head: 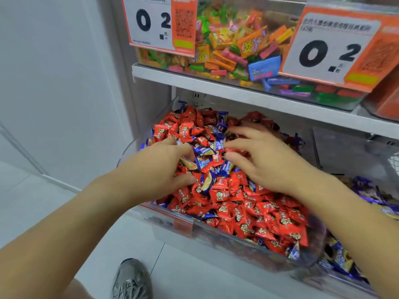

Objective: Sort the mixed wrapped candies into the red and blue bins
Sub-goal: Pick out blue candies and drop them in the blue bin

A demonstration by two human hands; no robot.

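Candies in red foil wrappers, heaped in a clear plastic bin on the lower shelf, with blue foil-wrapped candies scattered through the heap, thickest at the middle of the pile where both hands work. We log our left hand palm down at the bin's left side, fingers curled into the pile; whether they have closed on a candy we cannot tell, since the tips are buried. Our right hand reaches in from the bin's right side, fingers spread and loosely bent, tips touching the wrappers, with nothing plainly held. Both hands converge on the blue cluster, we judge, to pick strays out of a mostly red bin. A second clear bin of blue-wrapped candies stands just beside the right edge, the likely destination. Overhead, a white shelf edge carrying a bin of mixed coloured sweets and orange price tags limits lift at the rear; the front rim is open. A grey trainer stands on the floor below.
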